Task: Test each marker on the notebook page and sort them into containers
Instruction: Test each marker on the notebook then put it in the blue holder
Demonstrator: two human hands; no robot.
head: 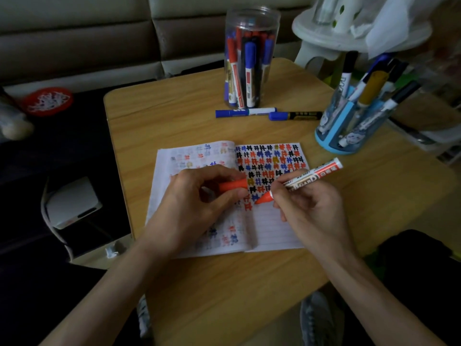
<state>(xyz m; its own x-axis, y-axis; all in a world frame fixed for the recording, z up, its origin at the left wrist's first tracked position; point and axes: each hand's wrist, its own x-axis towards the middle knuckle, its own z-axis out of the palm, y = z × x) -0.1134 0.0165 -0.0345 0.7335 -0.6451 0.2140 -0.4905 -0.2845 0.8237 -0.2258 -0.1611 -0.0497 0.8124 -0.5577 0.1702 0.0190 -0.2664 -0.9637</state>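
Observation:
An open lined notebook lies on the wooden table, its right page covered with red, blue, black and yellow test marks. My right hand grips an uncapped red marker, tip down at the page beside the lowest marks. My left hand rests on the left page and holds the marker's red cap. A clear round jar at the back holds several red, blue and black markers. A blue pen holder at the right holds several more. Two blue-capped markers lie in front of the jar.
A white stool with a plastic bag on it stands behind the table's right corner. A red bowl sits on the dark surface at far left, with a white box lower down. A sofa runs along the back.

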